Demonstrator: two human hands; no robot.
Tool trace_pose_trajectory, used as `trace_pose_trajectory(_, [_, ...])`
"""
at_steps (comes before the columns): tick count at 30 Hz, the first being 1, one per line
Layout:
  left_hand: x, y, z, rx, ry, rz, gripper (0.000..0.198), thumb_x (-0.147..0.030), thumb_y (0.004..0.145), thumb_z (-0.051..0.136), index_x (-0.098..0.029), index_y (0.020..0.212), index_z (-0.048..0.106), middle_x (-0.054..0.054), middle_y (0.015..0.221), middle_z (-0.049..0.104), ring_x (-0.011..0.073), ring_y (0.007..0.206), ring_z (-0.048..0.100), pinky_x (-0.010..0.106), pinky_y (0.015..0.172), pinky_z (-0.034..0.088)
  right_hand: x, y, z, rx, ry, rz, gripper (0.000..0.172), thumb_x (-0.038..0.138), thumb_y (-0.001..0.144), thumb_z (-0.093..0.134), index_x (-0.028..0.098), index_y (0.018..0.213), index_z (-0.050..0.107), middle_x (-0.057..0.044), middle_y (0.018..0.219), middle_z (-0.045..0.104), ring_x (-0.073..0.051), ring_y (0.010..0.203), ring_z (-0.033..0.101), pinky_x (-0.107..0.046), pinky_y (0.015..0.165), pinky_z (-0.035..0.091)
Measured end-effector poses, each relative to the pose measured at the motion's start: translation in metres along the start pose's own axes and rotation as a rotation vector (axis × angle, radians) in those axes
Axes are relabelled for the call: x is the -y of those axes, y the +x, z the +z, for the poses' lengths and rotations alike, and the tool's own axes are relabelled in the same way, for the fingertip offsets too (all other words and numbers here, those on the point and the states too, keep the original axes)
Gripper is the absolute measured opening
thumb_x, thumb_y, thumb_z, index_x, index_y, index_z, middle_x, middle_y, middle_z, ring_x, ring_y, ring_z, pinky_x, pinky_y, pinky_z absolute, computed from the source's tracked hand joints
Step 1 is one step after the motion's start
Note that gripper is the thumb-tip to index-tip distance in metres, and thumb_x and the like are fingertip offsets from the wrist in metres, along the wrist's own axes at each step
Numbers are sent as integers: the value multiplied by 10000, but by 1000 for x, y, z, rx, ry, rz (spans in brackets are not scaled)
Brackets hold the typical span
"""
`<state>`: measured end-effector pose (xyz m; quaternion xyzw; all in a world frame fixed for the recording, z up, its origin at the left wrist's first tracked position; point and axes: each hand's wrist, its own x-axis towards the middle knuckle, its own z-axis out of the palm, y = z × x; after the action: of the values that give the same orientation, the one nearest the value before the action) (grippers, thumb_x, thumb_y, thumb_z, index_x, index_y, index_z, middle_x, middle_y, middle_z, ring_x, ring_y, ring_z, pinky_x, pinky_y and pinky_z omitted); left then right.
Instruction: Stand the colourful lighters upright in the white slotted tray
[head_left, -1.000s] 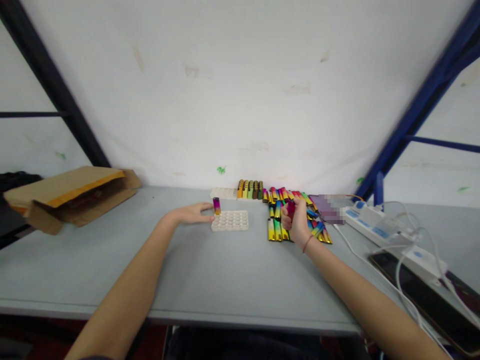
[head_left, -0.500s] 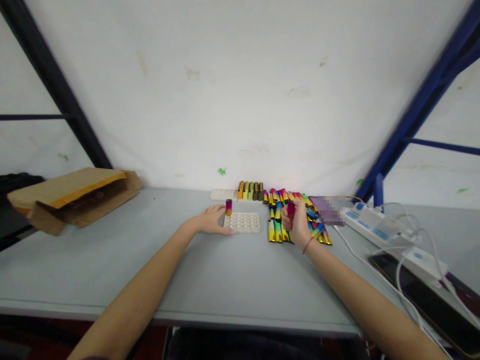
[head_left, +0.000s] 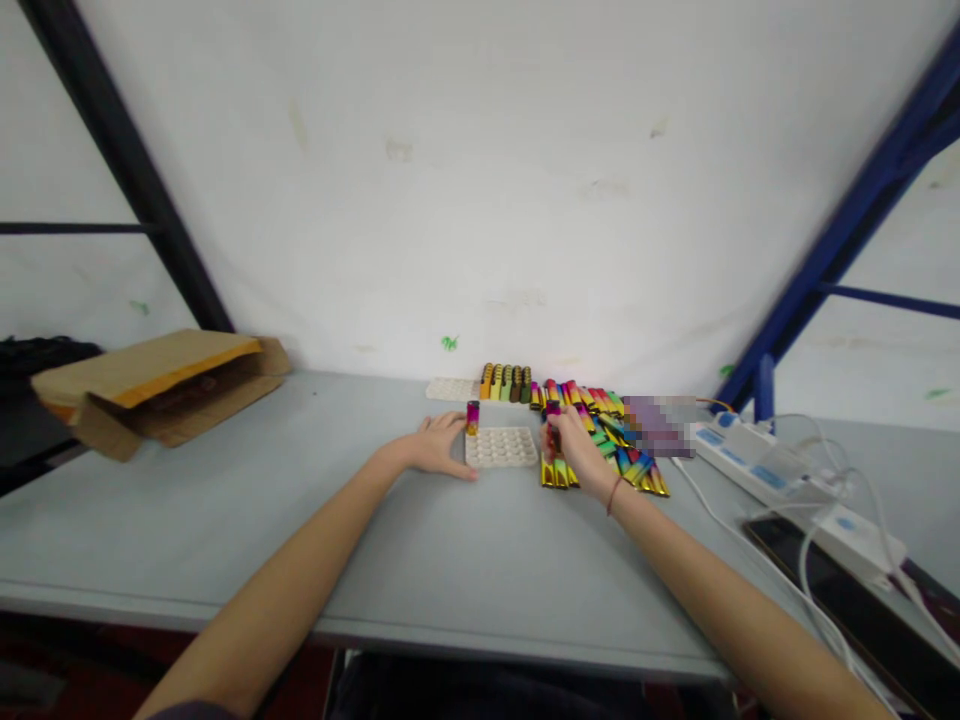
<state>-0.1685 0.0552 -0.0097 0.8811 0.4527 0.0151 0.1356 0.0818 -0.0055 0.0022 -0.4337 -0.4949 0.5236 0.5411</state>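
My left hand point(head_left: 437, 447) braces the left end of a white tray point(head_left: 502, 448) with rows of round pockets, thumb at the front corner, fingers at the back. A purple-and-gold lighter-shaped tube point(head_left: 472, 418) stands upright in the tray's back left corner. Just past the tray's right end, my right hand point(head_left: 574, 445) is closed round a dark purple lighter-shaped tube point(head_left: 553, 410), held upright, its lower part mostly hidden by the fingers. Under and behind that hand lie several shiny rainbow tubes point(head_left: 636, 465) in rough rows.
Behind the tray, a second white tray point(head_left: 450, 388) lies by the wall, with upright gold-topped tubes point(head_left: 506, 383) packed at its right. A cardboard box point(head_left: 157, 385) lies open at left. At right are a power strip point(head_left: 795, 500), white cables and a dark phone point(head_left: 825, 570).
My right hand has moved left with the purple tube, from above the pile to the tray's right end. My left hand stays at the tray; the whole view has shifted slightly.
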Motion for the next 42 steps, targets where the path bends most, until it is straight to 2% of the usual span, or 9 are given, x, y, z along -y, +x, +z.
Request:
trace_pose_trajectory(3, [6, -1, -2, -21, -45, 14, 1001, -713, 610, 665, -153, 1385, 370, 178, 1499, 290, 343, 1377, 270, 430, 1133, 208, -4, 5, 14, 34, -142, -107, 225, 413, 777, 544, 238, 801, 404, 42, 663, 542, -133, 587, 534, -251, 543, 444])
trace_pose_trajectory(9, [6, -1, -3, -38, -61, 30, 822, -668, 651, 665, -184, 1285, 465, 130, 1451, 354, 311, 1345, 322, 389, 1125, 239, -12, 26, 41, 84, -367, -399, 207, 396, 750, 611, 208, 815, 555, -8, 796, 589, -157, 756, 549, -291, 746, 461])
trace_pose_trajectory(17, [5, -2, -1, -38, -67, 29, 831, -671, 646, 665, -190, 1289, 453, 126, 1432, 375, 336, 1302, 367, 422, 1090, 290, -32, 41, 57, 100, -520, -406, 179, 311, 796, 573, 191, 923, 615, -57, 893, 685, -190, 817, 623, -333, 801, 485])
trace_pose_trajectory(27, [7, -1, 0, -51, -47, 25, 859, -708, 631, 650, -187, 1286, 458, 128, 1425, 396, 344, 1287, 386, 416, 1078, 297, -22, 34, 63, 97, -803, -402, 97, 256, 808, 629, 202, 877, 587, -48, 839, 690, -180, 750, 642, -301, 720, 475])
trace_pose_trajectory(30, [6, -1, 0, -46, -44, 17, 885, -720, 626, 644, -177, 1298, 452, 134, 1423, 396, 350, 1291, 380, 412, 1074, 307, -10, 35, 52, 83, -805, -385, 174, 281, 792, 658, 204, 920, 568, -35, 800, 677, -166, 703, 631, -273, 666, 465])
trace_pose_trajectory(33, [7, -1, -1, -44, -38, 23, 886, -701, 635, 643, -165, 1311, 442, 138, 1433, 386, 343, 1302, 369, 407, 1090, 287, 11, 33, 23, 50, -981, -413, 86, 243, 852, 540, 189, 846, 607, -58, 794, 679, -177, 715, 621, -277, 667, 437])
trace_pose_trajectory(36, [10, 1, 0, -33, -27, 13, 880, -661, 651, 640, -148, 1331, 417, 148, 1448, 366, 334, 1322, 348, 399, 1106, 267, 26, 21, -11, 218, -1288, -417, 202, 187, 851, 477, 172, 769, 661, -87, 798, 685, -205, 775, 620, -294, 717, 414])
trace_pose_trajectory(39, [16, 3, 1, -35, -26, 17, 882, -626, 659, 634, -127, 1344, 390, 166, 1453, 354, 329, 1339, 326, 396, 1112, 265, 25, 4, -30, 334, -1485, -397, 271, 355, 848, 535, 142, 871, 701, -139, 887, 685, -249, 857, 619, -314, 757, 417])
trace_pose_trajectory(42, [20, 4, 2, -39, -35, 28, 887, -601, 653, 641, -122, 1350, 374, 169, 1448, 360, 322, 1334, 337, 389, 1113, 273, 17, -6, -31, 354, -1580, -363, 485, 525, 767, 609, 106, 996, 690, -178, 944, 680, -289, 897, 617, -333, 766, 428])
